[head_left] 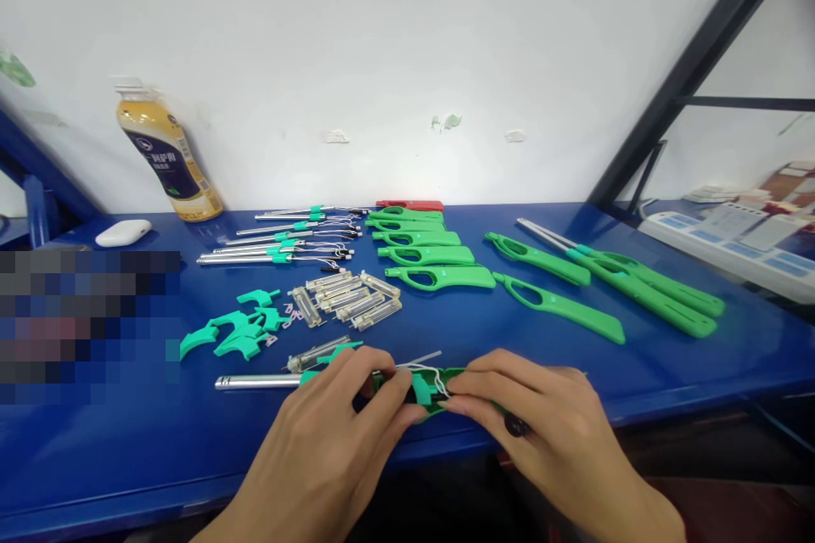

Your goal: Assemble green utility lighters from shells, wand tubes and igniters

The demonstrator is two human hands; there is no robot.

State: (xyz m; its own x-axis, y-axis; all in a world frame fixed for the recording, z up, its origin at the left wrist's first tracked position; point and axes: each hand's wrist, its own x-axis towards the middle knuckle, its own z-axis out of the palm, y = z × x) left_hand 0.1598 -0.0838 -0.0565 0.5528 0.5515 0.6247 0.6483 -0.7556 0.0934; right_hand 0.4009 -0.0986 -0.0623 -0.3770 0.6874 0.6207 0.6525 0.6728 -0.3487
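A half-open green gas lighter [255, 382] lies crosswise at the table's front edge, its metal tube pointing left. My left hand [337, 433] is closed around its handle, thumb and fingertips at the teal trigger [421, 390]. White wires [435, 373] loop out of the casing. My right hand [548, 407] pinches the right part of the casing, close to the wires; exactly what lies between its fingertips is hidden. Under that hand a small dark round piece [515, 424] shows. A clear fuel tank [318, 354] lies just behind my left hand.
Behind are several clear tanks [350, 301], teal triggers [238, 331], metal tubes with wires [280, 250] and green casings [439, 276]. Lighters with tubes [649, 297] lie right. A yellow bottle [169, 157] and white case [123, 232] stand left. A wall closes the back.
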